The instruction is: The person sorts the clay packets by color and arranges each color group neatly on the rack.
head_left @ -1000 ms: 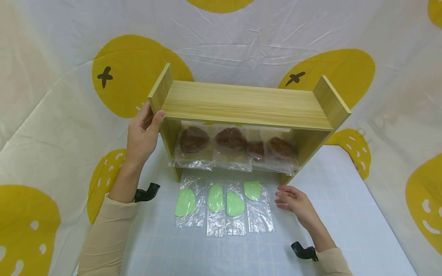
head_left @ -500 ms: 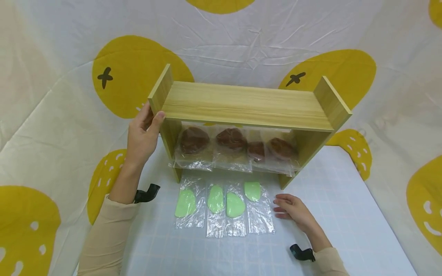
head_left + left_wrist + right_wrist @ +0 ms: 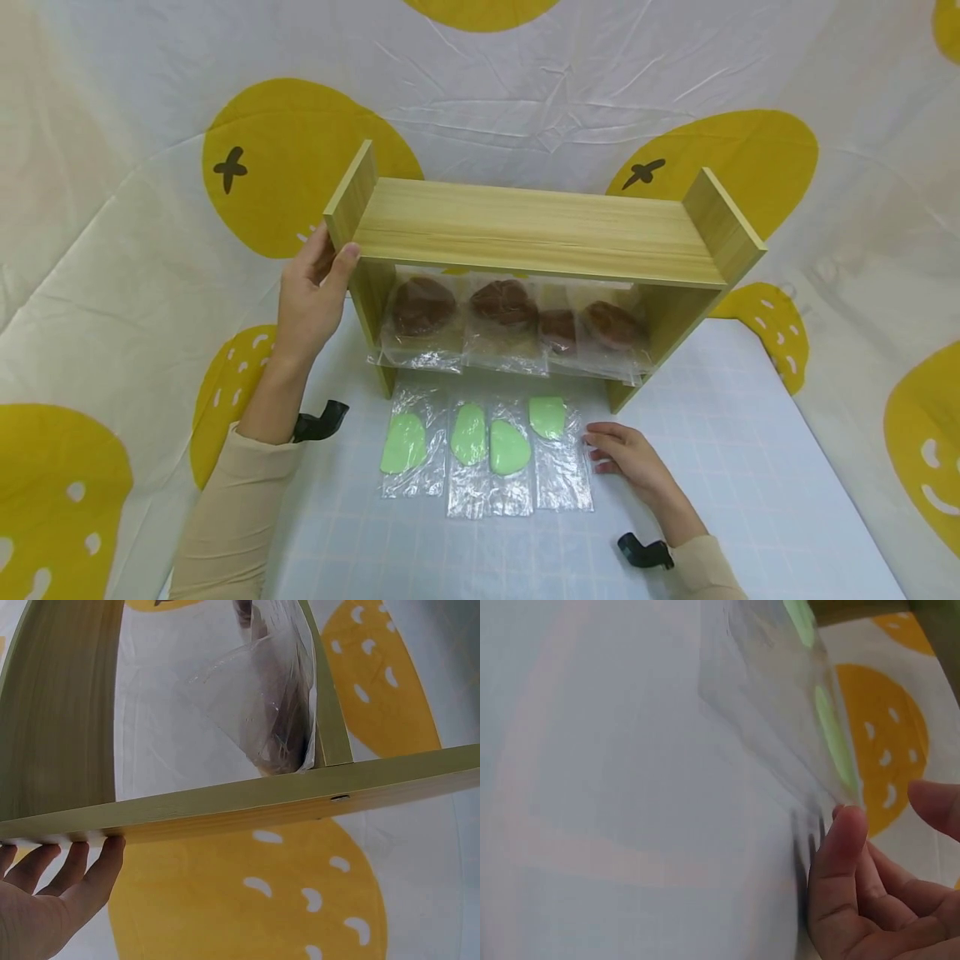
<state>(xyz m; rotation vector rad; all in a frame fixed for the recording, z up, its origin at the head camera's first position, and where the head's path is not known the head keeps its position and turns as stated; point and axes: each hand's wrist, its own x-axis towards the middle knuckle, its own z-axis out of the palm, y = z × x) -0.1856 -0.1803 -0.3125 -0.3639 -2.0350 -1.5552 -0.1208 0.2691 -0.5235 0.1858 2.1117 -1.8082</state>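
Observation:
A light wooden shelf (image 3: 525,229) stands at the back of the table. My left hand (image 3: 309,292) holds its left side panel, thumb at the front edge; in the left wrist view the fingertips (image 3: 112,846) touch the panel's outer face. Brown flat pieces in clear plastic bags (image 3: 504,304) line the lower board. In front of the shelf, several clear bags with light green flat pieces (image 3: 510,447) lie in a row. My right hand (image 3: 628,457) is beside the rightmost bag (image 3: 562,483), fingers loosely bent and apart, fingertips right at its edge.
A pale blue checked cloth (image 3: 420,554) covers the table. Behind it hangs a white curtain (image 3: 510,92) with yellow smiling shapes. Black camera mounts sit on the left wrist (image 3: 321,421) and the right wrist (image 3: 645,552).
My right hand has moved left and slightly down, up to the edge of the rightmost green bag, which has shifted slightly left. The left hand stays on the shelf.

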